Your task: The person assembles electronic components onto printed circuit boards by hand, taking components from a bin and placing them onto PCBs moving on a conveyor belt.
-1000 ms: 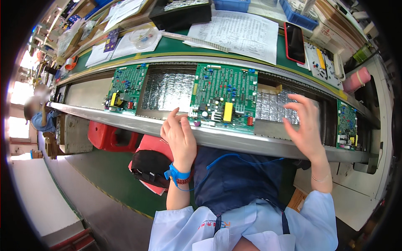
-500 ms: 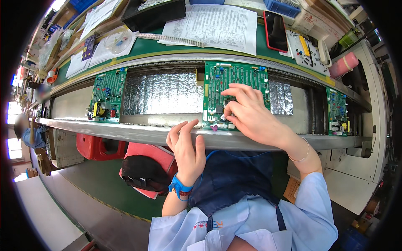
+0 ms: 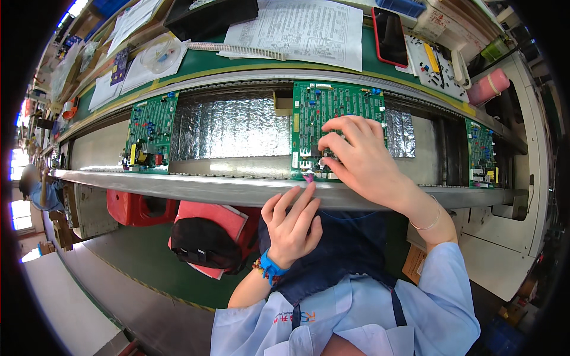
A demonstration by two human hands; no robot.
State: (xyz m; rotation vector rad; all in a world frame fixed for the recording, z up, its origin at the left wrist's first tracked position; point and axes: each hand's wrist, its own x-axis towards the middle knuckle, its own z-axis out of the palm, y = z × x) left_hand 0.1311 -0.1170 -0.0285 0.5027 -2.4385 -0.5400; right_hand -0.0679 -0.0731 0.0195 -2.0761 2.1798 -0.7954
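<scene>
A green circuit board point(image 3: 338, 101) full of small parts sits across the conveyor rails in front of me. My right hand point(image 3: 362, 154) is over its lower right part, fingers bent and thumb close to a small pale component point(image 3: 322, 161). Whatever is pinched there is too small to make out. My left hand point(image 3: 294, 222) holds nothing; its loosely stretched fingers reach over the near metal rail point(image 3: 202, 187). One fingertip comes close to a small purple part point(image 3: 308, 178) at the board's near edge; whether they touch I cannot tell.
More circuit boards stand on the conveyor at left point(image 3: 151, 127) and far right point(image 3: 482, 154). Beyond it lie printed sheets point(image 3: 303, 29), a red-edged phone point(image 3: 390, 37), a black bin point(image 3: 208, 21) and a white tray with loose parts point(image 3: 433, 68). A red stool point(image 3: 127, 207) is below.
My left hand has moved right along the near rail, toward the purple part. The right hand's index finger has lifted slightly from the thumb. The board has shifted slightly in the picture.
</scene>
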